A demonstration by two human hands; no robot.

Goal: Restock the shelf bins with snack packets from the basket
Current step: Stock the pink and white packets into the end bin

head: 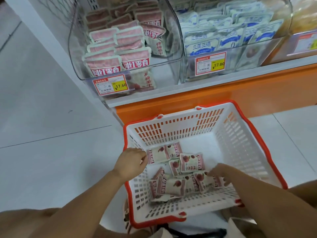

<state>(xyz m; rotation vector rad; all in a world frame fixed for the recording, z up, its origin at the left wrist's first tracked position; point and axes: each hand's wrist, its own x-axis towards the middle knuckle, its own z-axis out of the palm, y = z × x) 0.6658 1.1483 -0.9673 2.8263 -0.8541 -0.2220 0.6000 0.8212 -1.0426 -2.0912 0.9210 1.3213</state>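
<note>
A white mesh basket (180, 129) with a red rim sits on the floor below the shelf. Several pink-and-white snack packets (190, 163) lie loose on its bottom. My left hand (132, 162) reaches in from the left, its fingers curled on the edge of a packet (157, 155) at the far left of the pile. My right hand (221, 175) comes in from the right and pinches a packet (203, 182) near the front. Above stands a clear shelf bin (171, 66) holding rows of matching pink packets (103, 63).
A second clear bin (184, 73) to the right holds blue-and-white packets (202, 45). Price tags (110, 85) hang on both bin fronts. The orange shelf base (223, 95) stands just behind the basket. Grey tiled floor (42, 109) extends to the left.
</note>
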